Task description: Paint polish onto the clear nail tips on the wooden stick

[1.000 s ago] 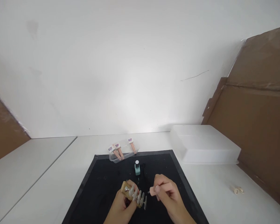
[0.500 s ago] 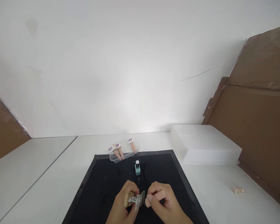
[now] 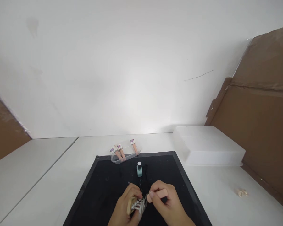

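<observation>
My left hand [image 3: 127, 205], low in the centre, is closed round a small object with a pale wooden base [image 3: 130, 206] and clear and metallic parts [image 3: 139, 205]. Pinched in my right hand [image 3: 167, 204] is a pinkish stick [image 3: 160, 193], its rounded end close to the clear parts; whether they touch I cannot tell. Beyond both hands stands a teal bottle [image 3: 139, 171] with a dark and white top. Behind it, a clear tray [image 3: 129, 157] holds several pinkish sticks [image 3: 135, 148] with printed white labels.
A black mat [image 3: 103, 179] with a dark border lies under my hands. On the white table, a white plastic box [image 3: 209, 147] stands at the right, with small beige rings [image 3: 242, 192] nearer. Brown cardboard [image 3: 254, 125] rises at the right side and at the left.
The object in my left hand has turned, with its clear parts tilted lower. The stick in my right hand has shifted slightly and lies a little flatter. The bottle and tray look unmoved.
</observation>
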A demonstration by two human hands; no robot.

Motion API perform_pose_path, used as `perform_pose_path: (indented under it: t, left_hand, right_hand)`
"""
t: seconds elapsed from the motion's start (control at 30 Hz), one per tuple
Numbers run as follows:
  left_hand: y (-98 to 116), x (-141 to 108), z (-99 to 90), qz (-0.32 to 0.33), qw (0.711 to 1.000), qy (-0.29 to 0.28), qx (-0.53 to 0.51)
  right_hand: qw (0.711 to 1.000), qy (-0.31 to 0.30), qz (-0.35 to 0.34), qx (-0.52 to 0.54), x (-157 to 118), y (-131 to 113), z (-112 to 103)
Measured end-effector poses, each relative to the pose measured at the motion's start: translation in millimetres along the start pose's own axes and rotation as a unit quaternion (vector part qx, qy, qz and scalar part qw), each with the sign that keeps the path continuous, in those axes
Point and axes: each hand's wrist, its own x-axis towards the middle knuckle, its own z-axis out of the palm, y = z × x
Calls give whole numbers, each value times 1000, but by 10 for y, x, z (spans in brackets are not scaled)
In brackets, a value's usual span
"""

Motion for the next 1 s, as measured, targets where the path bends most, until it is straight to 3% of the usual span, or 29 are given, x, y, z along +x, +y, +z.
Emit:
perform_pose_path:
  t: [0.13,0.27,0.63,0.87,1.0]
  left_hand:
    - [-8,-21,50,5,999,44,-23]
    - [-18,-31,72,5,998,51,-28]
    - [-7,20,-13,-10,1000,-3,-17]
    - [-11,30,-9,4,1000,-1,-1]
    - [-22,5,-7,1,1000,-1,-9]
  right_hand:
    - [999,40,8,-10,7,39,8]
    - [998,60,6,0,15,51,11]
    - [999,-8,-11,32,-15,8,-1]
    - [999,-19,1,28,-8,-21,19]
    - [1000,8,13,19,10,7,25]
